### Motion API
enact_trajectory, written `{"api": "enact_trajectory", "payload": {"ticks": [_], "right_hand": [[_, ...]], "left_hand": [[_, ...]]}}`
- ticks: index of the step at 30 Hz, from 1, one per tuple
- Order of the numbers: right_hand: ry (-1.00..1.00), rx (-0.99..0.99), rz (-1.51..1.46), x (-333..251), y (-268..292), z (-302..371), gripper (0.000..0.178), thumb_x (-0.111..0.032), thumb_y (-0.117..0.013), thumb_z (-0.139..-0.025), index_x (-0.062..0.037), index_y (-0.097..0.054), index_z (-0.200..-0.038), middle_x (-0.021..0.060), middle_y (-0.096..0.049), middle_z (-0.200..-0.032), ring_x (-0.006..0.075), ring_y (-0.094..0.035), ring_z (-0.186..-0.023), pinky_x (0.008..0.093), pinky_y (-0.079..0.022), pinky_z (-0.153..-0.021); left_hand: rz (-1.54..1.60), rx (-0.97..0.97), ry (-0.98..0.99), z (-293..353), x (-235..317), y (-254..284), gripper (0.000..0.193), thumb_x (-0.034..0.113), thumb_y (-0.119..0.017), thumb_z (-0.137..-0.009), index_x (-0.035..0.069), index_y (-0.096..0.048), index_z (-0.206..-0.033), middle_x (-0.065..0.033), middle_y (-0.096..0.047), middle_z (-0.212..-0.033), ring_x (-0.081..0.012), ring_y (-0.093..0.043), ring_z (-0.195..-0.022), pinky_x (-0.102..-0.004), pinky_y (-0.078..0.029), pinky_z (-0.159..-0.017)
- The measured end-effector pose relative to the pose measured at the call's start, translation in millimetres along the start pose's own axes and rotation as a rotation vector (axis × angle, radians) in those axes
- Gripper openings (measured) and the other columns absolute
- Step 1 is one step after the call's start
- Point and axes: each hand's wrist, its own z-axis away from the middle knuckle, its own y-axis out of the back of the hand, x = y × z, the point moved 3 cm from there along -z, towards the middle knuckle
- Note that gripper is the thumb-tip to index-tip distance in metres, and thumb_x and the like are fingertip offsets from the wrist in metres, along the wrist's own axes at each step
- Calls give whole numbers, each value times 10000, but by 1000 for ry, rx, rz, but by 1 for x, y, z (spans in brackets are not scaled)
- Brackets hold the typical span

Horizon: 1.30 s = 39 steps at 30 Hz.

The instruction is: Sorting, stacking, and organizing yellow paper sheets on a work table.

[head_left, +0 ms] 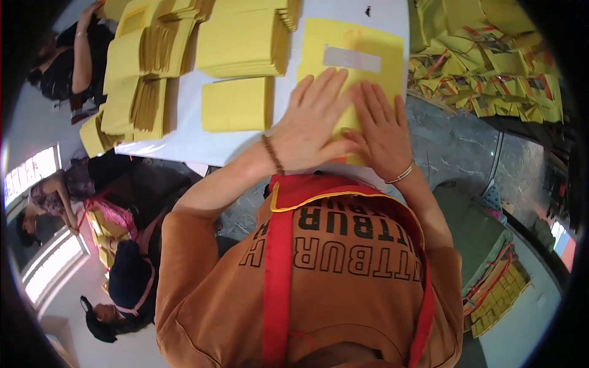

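Observation:
A flat yellow paper piece (313, 46) with a pale rectangular strip (351, 59) across it lies on the white table, at its near right edge. My left hand (316, 119) rests on its left part, fingers stretched out and palm down. Beside it, my right hand (383, 126) lies on the right part, its fingers also extended. The two thumbs come close together near the paper's lower end, which my hands partly cover. Neither hand grips anything. Whether the paper is a single sheet or folded, I cannot tell.
Small yellow paper stacks (236, 105) and taller ones (239, 46) stand left on the white table (184, 132). A heap of yellow paper with red strips (485, 73) lies at the far right. Bundled yellow pieces (500, 300) sit lower right. Several other people are at the left.

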Motion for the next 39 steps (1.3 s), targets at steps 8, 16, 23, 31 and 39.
{"api": "enact_trajectory", "payload": {"ticks": [8,16,23,31,39], "right_hand": [[22,-46,-381,42,10,8,595,-343,-479,-868,-67,-300,-1363,102,-247,-1440,254,-203,-1340,500,-107,-1060],[-40,-56,-268,49,6,10,570,-329,-473,-880,-116,-294,-1378,62,-263,-1442,230,-193,-1348,476,-81,-1066],[-179,275,-969,49,31,3,510,-251,-349,-937,4,-260,-1370,121,-338,-1390,206,-278,-1302,316,-191,-1062],[-273,459,-956,60,4,28,395,-135,-469,-897,16,-438,-1261,110,-446,-1298,201,-406,-1206,312,-296,-1003],[-285,415,-825,58,-14,31,274,-105,-532,-873,-40,-569,-1136,81,-552,-1171,164,-499,-1093,292,-362,-936]], "left_hand": [[-376,-52,-101,2,-1,-11,722,569,-500,-775,109,-379,-1318,-208,-353,-1333,-369,-278,-1262,-492,-199,-1027],[-500,-269,-199,-15,29,-16,524,372,-601,-739,-23,-520,-1074,-193,-530,-1056,-294,-518,-938,-350,-446,-753],[-497,30,-106,-12,22,3,483,118,-625,-626,8,-537,-1087,-151,-603,-936,-285,-588,-785,-343,-493,-653],[-721,147,8,103,-72,81,580,-9,-536,-672,90,-477,-1240,-102,-550,-1178,-263,-550,-1028,-355,-442,-853],[-687,35,131,145,-144,13,573,91,-584,-686,132,-470,-1245,-62,-505,-1220,-239,-485,-1082,-362,-406,-877]]}}
